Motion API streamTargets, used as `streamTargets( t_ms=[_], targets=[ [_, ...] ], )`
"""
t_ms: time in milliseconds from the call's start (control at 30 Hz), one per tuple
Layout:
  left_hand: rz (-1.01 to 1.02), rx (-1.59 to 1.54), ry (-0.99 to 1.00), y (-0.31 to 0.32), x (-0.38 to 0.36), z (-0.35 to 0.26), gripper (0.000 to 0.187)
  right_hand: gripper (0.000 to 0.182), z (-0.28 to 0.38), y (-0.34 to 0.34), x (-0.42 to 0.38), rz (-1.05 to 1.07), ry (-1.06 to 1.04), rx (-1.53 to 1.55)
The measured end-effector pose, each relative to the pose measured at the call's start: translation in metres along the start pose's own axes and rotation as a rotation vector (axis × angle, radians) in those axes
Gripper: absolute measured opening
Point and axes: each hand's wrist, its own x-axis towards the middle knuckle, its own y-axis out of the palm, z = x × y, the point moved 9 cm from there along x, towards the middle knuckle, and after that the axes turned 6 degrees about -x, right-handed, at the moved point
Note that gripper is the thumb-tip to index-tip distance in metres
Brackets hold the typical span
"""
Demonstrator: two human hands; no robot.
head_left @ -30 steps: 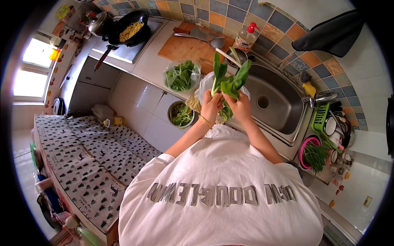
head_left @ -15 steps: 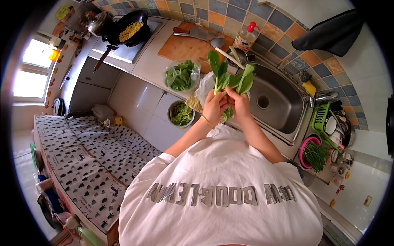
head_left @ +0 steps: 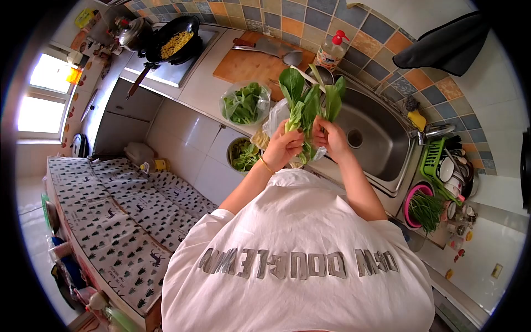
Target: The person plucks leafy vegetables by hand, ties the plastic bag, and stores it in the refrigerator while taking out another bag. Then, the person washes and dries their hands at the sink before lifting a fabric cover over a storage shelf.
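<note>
My left hand [head_left: 285, 145] is closed around the pale stalk of a leafy green [head_left: 291, 86] that looks like bok choy, its leaves pointing away from me. Close on its right, my right hand [head_left: 330, 136] pinches the stem of another upright bok choy leaf [head_left: 334, 100]. A narrow gap parts the two hands. Beneath them is a clear plastic bag [head_left: 273, 117], partly hidden, with more greens showing. Left of my hands, a plastic-lined bowl [head_left: 230, 114] holds loose green leaves. Lower down stands a round bin [head_left: 229, 155] with leaf scraps inside.
A steel sink [head_left: 381, 149] lies to the right, with a pink basin [head_left: 407, 207] of thin green stalks beyond it. A wooden board [head_left: 232, 69] carries a cleaver and a spatula. A wok [head_left: 191, 25] of yellow food sits on the stove. A pump bottle [head_left: 331, 52] stands by the wall.
My hands have moved apart, the left a little to the left and the right slightly to the right. The greens now stand as two separate pieces, one in each hand.
</note>
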Motion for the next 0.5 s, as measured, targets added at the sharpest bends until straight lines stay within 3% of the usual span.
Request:
streamTargets(
  t_ms=[33,300,400,500],
  targets=[
    [-0.047,0.146,0.059,-0.002,-0.002,-0.005,0.016,0.036,0.0,-0.002,0.0,-0.002,-0.005,-0.035],
    [-0.128,0.239,0.074,-0.005,-0.005,-0.013,0.01,0.029,0.019,0.008,-0.015,-0.019,-0.149,-0.31],
    [-0.121,0.282,0.103,-0.005,-0.004,-0.016,0.013,0.025,0.022,0.013,-0.015,-0.005,-0.207,-0.253],
    [-0.11,0.313,0.117,-0.007,-0.003,-0.016,0.016,0.018,0.013,0.006,-0.011,-0.131,-0.14,-0.119]
  ],
)
